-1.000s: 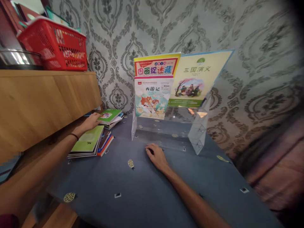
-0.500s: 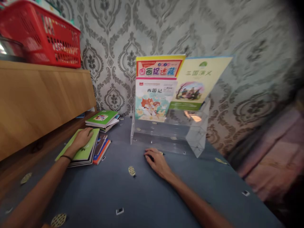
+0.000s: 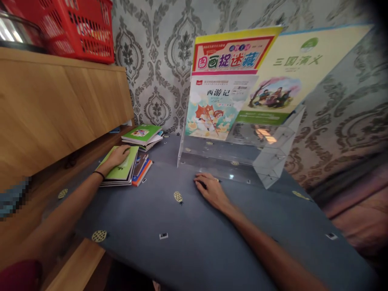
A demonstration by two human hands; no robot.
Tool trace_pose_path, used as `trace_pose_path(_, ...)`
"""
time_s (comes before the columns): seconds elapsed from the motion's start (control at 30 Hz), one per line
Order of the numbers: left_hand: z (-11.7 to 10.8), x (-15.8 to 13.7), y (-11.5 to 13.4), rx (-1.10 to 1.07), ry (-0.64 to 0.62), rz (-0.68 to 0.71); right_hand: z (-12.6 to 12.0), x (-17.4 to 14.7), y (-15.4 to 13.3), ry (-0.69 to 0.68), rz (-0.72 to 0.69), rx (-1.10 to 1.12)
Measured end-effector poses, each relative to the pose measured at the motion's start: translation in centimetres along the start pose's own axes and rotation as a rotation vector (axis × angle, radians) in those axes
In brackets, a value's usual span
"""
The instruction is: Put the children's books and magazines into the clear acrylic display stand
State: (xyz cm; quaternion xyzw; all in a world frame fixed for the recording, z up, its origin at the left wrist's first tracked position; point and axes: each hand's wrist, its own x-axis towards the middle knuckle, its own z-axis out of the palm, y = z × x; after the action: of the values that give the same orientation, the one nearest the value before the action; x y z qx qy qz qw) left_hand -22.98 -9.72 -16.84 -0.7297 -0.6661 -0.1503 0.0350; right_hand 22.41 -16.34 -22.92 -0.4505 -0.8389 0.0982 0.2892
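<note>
My left hand (image 3: 119,155) lies on top of a light green book (image 3: 123,169), the uppermost of a small stack at the left of the table; its fingers rest on the cover without gripping it. Beside that stack, partly tucked against it, are books with blue and orange edges (image 3: 142,171). My right hand (image 3: 211,189) rests on the tablecloth with its fingers loosely bent and a gap by the thumb, holding nothing. Just behind it stands a clear acrylic book rack (image 3: 218,159). The rack bears a yellow-and-red picture book (image 3: 227,56), a white illustrated book (image 3: 212,109) and a pale yellow book (image 3: 291,68).
Another stack topped by a bright green book (image 3: 141,134) lies near the wall. A wooden cabinet (image 3: 66,97) flanks the left side, bearing a red plastic basket (image 3: 87,36). The patterned tablecloth (image 3: 194,242) covers the table. Pinkish fabric (image 3: 363,214) hangs at the right.
The camera has tilted down and moved closer, so the rack appears larger and the table's front edge shows. Both hands stay in the same places on the book and the table.
</note>
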Motion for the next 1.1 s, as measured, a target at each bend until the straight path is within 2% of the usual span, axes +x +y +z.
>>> trace_pose_path(0.33, -1.5, -5.8, 0.1, 0.063, -0.18, -0.048, 0.3, 0.1, 0.1, 0.006, -0.029, -0.02)
trace_pose_path(0.53, -2.8, -8.2, 2.4, 0.087, -0.269, -0.09, 0.5, 0.1, 0.2, 0.024, -0.047, -0.016)
trace_pose_path(0.67, -2.8, -10.3, 4.4, 0.109, -0.276, -0.066, 0.5, 0.1, 0.2, 0.022, -0.055, -0.039)
trace_pose_path(0.77, -1.8, -12.8, 6.3, 0.117, -0.225, -0.006, 0.6, 0.0, 0.2, 0.027, -0.066, -0.041)
trace_pose_path(0.87, -0.3, -16.1, 9.0, 0.106, -0.155, 0.112, 0.7, -0.1, 0.1, 0.027, -0.082, -0.035)
trace_pose_path(1.03, 1.1, -20.6, 13.2, -0.003, -0.203, 0.392, 0.7, -0.1, -0.2, 0.013, -0.09, -0.066)
trace_pose_path(1.1, 0.8, -21.3, 13.8, -0.017, -0.168, 0.415, 0.6, -0.1, -0.3, 0.005, -0.091, -0.076)
